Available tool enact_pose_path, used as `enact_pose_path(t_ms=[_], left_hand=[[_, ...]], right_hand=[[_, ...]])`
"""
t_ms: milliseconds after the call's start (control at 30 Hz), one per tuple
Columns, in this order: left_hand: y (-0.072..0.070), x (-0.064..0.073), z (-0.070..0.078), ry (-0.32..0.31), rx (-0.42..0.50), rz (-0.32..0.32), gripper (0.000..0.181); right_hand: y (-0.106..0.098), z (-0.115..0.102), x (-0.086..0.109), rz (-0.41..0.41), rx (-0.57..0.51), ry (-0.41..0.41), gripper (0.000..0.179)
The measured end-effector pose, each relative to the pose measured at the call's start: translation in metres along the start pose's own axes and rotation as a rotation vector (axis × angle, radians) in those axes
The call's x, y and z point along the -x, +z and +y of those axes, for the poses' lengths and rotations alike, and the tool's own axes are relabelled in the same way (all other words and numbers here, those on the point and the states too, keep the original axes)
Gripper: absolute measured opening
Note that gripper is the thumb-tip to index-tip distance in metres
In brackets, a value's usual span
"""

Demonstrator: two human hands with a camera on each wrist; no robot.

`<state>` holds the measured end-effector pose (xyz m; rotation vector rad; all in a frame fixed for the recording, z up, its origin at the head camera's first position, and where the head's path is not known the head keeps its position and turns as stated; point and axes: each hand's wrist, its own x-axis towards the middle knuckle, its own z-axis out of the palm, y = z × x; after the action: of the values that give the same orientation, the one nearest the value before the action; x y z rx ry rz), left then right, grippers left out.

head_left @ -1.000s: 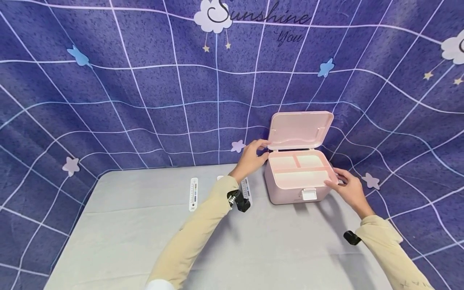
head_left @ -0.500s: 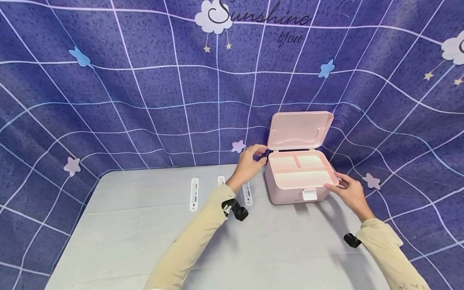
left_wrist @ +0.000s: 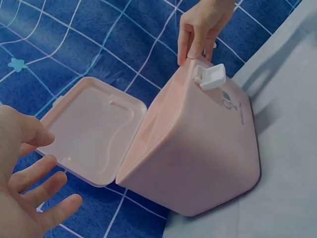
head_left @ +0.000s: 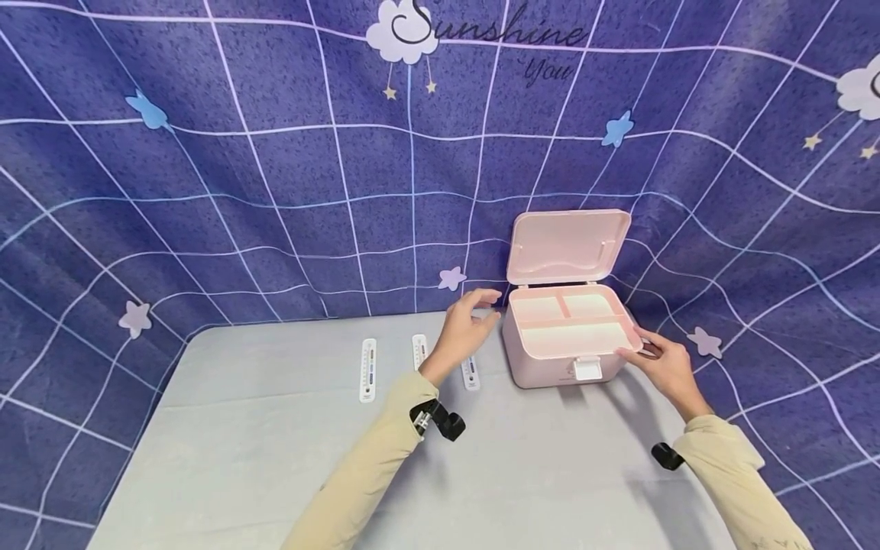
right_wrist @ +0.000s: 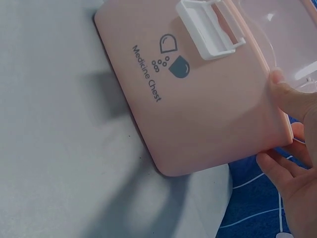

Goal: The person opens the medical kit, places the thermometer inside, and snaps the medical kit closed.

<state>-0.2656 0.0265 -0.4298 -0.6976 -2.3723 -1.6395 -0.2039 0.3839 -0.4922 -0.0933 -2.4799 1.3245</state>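
So the left hand point(head_left: 464, 334) had just eased away from the lid point(head_left: 567, 248), fingers loose and empty, and the lid stood open untouched while the right hand point(head_left: 665, 370) pinched the box point(head_left: 550, 370), far right on the table point(head_left: 275, 458).

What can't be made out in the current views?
Head: middle thermometer, lower end hidden behind the left arm.
Head: right thermometer, upper end hidden behind the left hand.
Head: left thermometer, reading too small.
Right wrist: medicine chest, cut off by the top edge; right hand, by the right edge.
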Motion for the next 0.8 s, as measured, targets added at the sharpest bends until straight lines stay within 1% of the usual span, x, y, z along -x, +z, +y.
enact_pose_path(t_ms=[133,300,400,500,600,800], left_hand=[[0.0,0.007,-0.002,-0.008,0.006,-0.008,0.034],[-0.003,0.016,-0.005,-0.008,-0.001,0.013,0.034],[-0.005,0.021,-0.005,-0.005,0.019,0.044,0.033],[-0.006,0.026,-0.008,-0.014,0.044,0.091,0.032],[-0.007,0.032,-0.01,-0.028,0.05,0.132,0.03],[-0.013,0.044,-0.016,-0.041,0.073,0.174,0.03]], right_hand=[[0.0,0.001,0.002,-0.001,-0.019,0.013,0.06],[0.001,0.0,0.002,-0.001,-0.044,0.012,0.061],[0.001,-0.001,0.001,0.006,-0.051,-0.001,0.06],[0.001,0.0,0.0,0.007,-0.055,-0.008,0.059],[0.001,0.002,-0.001,0.004,-0.058,-0.008,0.059],[0.002,0.002,0.0,-0.002,-0.059,-0.001,0.06]])
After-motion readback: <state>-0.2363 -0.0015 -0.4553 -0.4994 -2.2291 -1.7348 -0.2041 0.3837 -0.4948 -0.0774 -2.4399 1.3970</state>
